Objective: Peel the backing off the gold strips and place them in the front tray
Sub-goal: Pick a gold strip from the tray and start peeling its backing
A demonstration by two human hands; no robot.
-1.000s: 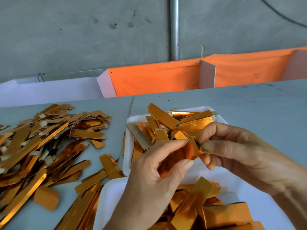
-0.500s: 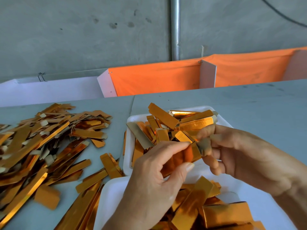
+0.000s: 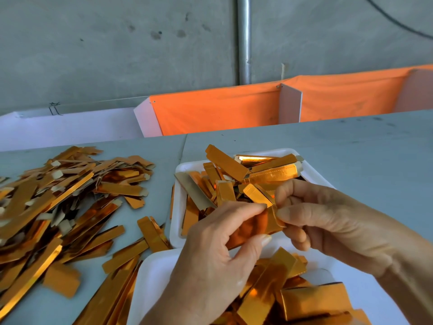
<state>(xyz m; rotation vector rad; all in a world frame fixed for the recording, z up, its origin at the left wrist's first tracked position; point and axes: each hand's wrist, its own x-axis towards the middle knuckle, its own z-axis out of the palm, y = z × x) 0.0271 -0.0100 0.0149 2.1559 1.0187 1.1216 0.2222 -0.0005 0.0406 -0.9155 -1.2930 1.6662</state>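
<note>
My left hand (image 3: pixel 210 261) holds a short gold strip (image 3: pixel 253 227) between thumb and fingers, above the gap between two white trays. My right hand (image 3: pixel 328 221) pinches the strip's right end, where a small flap is bent up. The far white tray (image 3: pixel 174 228) holds several gold strips lying across each other. The near white tray (image 3: pixel 145 285) at the bottom holds more gold pieces, partly hidden under my hands.
A large loose pile of gold strips (image 3: pixel 54 202) covers the grey table on the left, with a few lying next to the trays. Orange cloth bins (image 3: pixel 218 111) and a white bin stand behind the table's far edge. A metal pipe (image 3: pixel 243 38) runs up the concrete wall.
My right hand's fingers have shifted along the strip's right end and bent its flap up. My left hand keeps hold of the strip in about the same place.
</note>
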